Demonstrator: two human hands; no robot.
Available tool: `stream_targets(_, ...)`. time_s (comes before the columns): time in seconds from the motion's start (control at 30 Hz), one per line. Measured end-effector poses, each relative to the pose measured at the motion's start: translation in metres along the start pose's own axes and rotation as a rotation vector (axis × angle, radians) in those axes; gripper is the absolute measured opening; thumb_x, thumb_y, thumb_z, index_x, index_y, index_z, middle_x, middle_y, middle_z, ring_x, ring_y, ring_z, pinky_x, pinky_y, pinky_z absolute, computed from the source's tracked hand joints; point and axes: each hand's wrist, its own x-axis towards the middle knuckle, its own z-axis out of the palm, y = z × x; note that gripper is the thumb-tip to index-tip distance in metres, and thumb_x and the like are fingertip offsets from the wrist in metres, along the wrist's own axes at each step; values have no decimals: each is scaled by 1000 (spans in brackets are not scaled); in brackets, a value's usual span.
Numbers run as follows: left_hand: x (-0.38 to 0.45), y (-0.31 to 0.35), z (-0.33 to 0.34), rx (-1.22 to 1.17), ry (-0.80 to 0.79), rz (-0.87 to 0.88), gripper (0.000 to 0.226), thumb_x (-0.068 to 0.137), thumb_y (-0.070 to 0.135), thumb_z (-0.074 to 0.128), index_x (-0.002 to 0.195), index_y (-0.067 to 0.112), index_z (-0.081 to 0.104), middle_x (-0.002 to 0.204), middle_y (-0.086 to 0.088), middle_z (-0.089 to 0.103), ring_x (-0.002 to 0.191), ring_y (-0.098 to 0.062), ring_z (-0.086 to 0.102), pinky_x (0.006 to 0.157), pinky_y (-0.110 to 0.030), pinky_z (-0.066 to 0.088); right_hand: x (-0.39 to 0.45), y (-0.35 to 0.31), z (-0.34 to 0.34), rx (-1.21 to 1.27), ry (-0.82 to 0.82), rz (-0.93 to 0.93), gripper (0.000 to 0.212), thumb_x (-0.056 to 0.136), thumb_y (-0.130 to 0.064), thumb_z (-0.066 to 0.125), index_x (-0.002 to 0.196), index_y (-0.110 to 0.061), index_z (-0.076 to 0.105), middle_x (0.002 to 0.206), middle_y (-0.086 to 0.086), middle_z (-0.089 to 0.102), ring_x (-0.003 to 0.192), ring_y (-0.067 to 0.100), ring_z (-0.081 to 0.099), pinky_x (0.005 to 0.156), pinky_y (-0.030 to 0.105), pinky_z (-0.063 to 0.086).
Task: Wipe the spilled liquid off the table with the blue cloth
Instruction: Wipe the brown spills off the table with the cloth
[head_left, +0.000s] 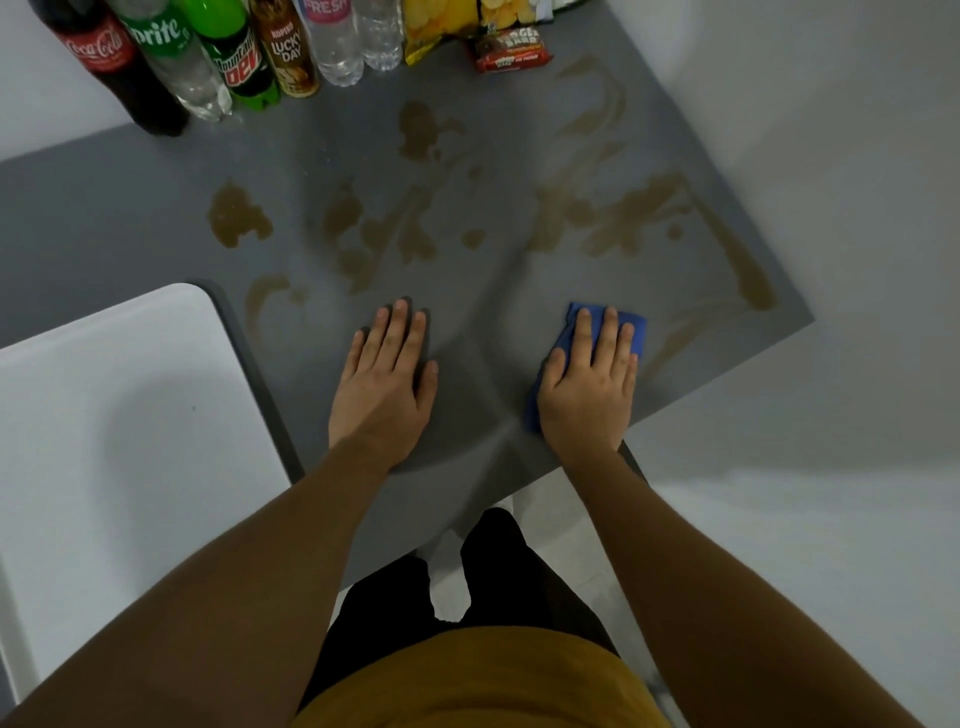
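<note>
Brown spilled liquid (395, 234) lies in puddles and smears over much of the grey table (104, 218), with streaks reaching the right edge (748, 275). My right hand (589, 384) presses flat on the folded blue cloth (563, 338) near the table's front right corner; the palm hides most of the cloth. My left hand (387, 379) rests flat on the bare table surface to the left of the cloth, fingers spread, holding nothing.
Several drink bottles (171, 57) stand in a row along the far left edge. Snack packets (467, 26) lie at the far middle. A white chair seat (119, 415) sits beside the table at the near left. The floor is pale.
</note>
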Motion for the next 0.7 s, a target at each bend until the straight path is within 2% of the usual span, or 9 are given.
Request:
stream_targets(0.17, 1, -1, 2, 22, 8, -1, 61, 108, 45, 26, 162, 20, 14, 170, -1, 9, 157, -17, 2, 127, -44, 11, -2, -47, 8, 5, -27, -226, 60, 108, -43, 28, 164, -21, 21, 172, 8, 14, 159, 28, 7, 129, 45, 9)
stream_targets(0.33, 2, -1, 2, 32, -5, -1, 61, 108, 46, 23, 162, 20, 12, 170, -2, 7, 157, -16, 0, 127, -44, 11, 51, -81, 11, 62, -56, -396, 60, 105, -40, 35, 162, -22, 29, 171, 7, 20, 159, 28, 12, 129, 46, 13)
stream_targets(0.53, 1, 1, 1, 36, -3, -8, 61, 108, 46, 24, 162, 22, 11, 170, 0, 7, 156, -15, -1, 127, -42, 8, 99, -80, 8, 68, -20, -333, 59, 104, -42, 37, 160, -23, 33, 170, 6, 22, 158, 28, 13, 128, 44, 14)
stream_targets(0.7, 2, 0, 2, 30, 12, -4, 60, 109, 44, 26, 162, 20, 13, 170, -1, 8, 157, -16, 1, 127, -44, 11, 106, -63, 6, 57, -43, -217, 61, 106, -44, 30, 163, -26, 23, 173, 4, 12, 159, 27, 6, 129, 42, 7)
